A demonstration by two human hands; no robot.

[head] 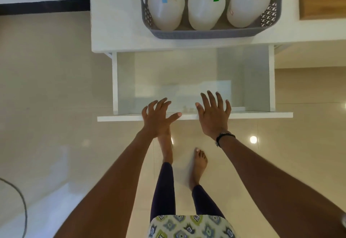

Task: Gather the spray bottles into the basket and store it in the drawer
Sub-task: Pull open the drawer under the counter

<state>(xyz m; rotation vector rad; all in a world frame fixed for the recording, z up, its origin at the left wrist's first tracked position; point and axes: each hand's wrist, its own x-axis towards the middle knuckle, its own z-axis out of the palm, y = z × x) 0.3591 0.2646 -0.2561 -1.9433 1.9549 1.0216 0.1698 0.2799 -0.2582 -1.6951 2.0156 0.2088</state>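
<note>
Left hand (157, 117) and right hand (213, 115) hovered over the drawer (194, 116) front edge, fingers spread, holding nothing. Basket (204, 32) sat on the desk (116, 22) at its near edge, directly above the pulled-out drawer. Three white bottles (205, 11) lay inside, long axes running front to back, bases toward the person. Drawer interior stood clear between its side walls.
</note>
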